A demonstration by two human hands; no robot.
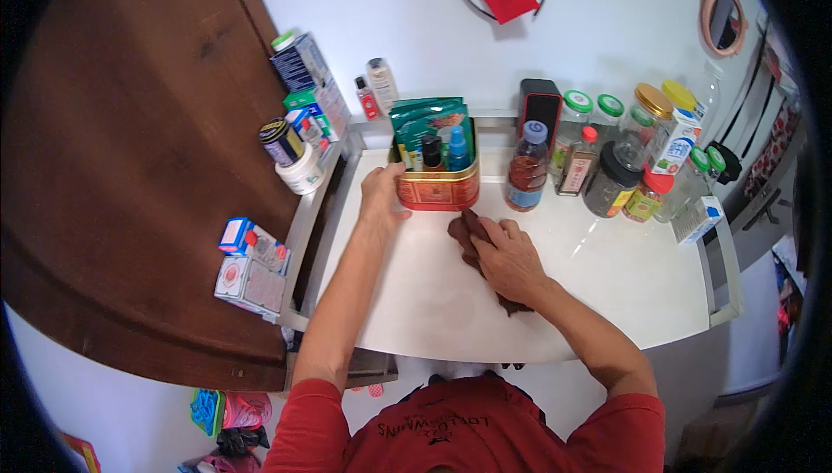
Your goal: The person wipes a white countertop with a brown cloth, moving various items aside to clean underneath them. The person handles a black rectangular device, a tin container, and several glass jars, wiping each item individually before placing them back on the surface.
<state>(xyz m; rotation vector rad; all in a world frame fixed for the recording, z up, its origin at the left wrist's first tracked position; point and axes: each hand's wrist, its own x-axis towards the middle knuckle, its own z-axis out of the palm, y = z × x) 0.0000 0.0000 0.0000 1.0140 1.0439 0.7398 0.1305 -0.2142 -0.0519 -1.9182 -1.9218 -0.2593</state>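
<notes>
My left hand (pixel 383 194) grips the left side of a red and gold tin (pixel 438 191), its thumb low on the front and its fingers partly hidden behind the rim. Green packets (pixel 426 118), a blue spray bottle (pixel 458 149) and a small black-capped bottle (pixel 432 151) stand inside the tin. Just right of it, my right hand (pixel 510 258) is closed over a crumpled brown cloth (pixel 468 239) lying on the white tabletop (pixel 416 300). Beyond that hand stands a bottle with a purple cap and brown contents (pixel 526 174).
Several lidded jars (pixel 612 183), a carton (pixel 675 141) and a black speaker (pixel 539 102) crowd the right back. Boxes and tubs (pixel 302 166) line the left ledge beside a brown wooden panel (pixel 147 144). A metal rail (pixel 726 274) edges the table's right side.
</notes>
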